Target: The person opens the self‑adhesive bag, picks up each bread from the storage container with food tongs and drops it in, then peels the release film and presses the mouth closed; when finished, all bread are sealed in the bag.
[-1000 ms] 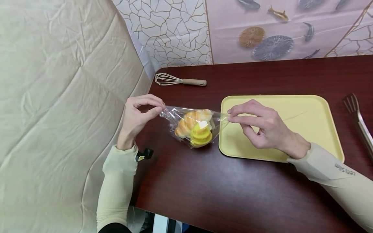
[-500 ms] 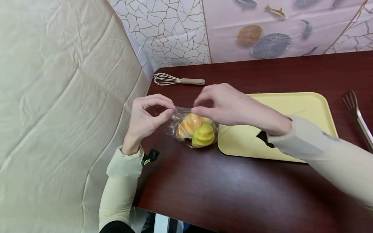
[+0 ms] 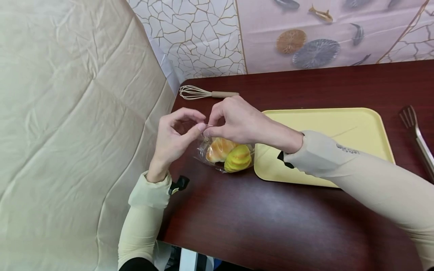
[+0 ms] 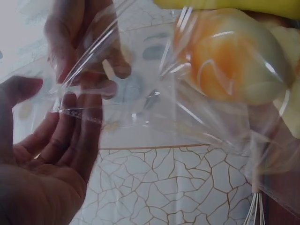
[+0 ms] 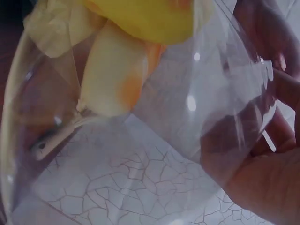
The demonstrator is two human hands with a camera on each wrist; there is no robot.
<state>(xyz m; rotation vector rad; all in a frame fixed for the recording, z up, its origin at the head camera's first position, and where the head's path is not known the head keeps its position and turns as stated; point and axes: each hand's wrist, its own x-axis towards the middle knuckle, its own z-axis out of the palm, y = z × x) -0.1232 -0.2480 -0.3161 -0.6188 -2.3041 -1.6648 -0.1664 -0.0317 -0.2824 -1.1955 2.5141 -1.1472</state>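
Note:
A clear plastic bag (image 3: 201, 153) hangs low over the table, left of the tray. Inside it are a golden-brown bread roll (image 3: 218, 149) and a ridged yellow bun (image 3: 238, 159). At the bag's upper left edge, my left hand (image 3: 169, 139) pinches the film between thumb and fingers. Close against it, the right hand (image 3: 242, 122) reaches across from the right, thumb and forefinger pinching the same edge. The left wrist view shows both hands' fingertips overlapping at the film edge, with the bread roll (image 4: 232, 56) to their right. The right hand hides part of the bag's top.
A yellow tray (image 3: 366, 130) lies right of the bag, partly under the right forearm. Behind the hands is a whisk (image 3: 194, 92) with a beige handle. A metal fork (image 3: 418, 137) lies at the far right. A pale quilted cover (image 3: 68, 131) borders the left side.
The right hand has left the bag's right side and moved left across the bag to meet the left hand. The left hand has shifted slightly right; the bag's right end has slackened.

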